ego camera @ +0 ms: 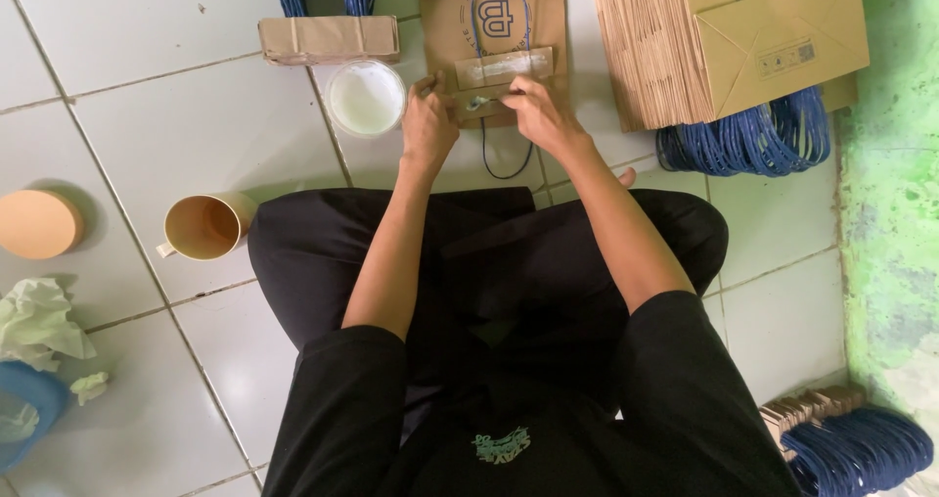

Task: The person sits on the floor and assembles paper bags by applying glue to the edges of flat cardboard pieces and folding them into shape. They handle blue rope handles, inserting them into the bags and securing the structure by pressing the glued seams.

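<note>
the glue tub [365, 97] sits just left of the flat paper bag [494, 27] on the tiled floor [176, 135], and the left hand [428, 123] presses closed fingers on the small card strip [479, 101] at the bag's near edge. the right hand [536, 113] pinches the strip's other end, where the blue cord [509, 155] loops out. to do this well, both hands should hold the strip square and press evenly so the cord ends stay trapped; the bag stack [724, 42] lies to the right.

Bag stack [685, 37] at 1 o'clock cut by top edge; blue bowl [24, 409] at 8 cut left; fingertips [518, 88] blurred.
</note>
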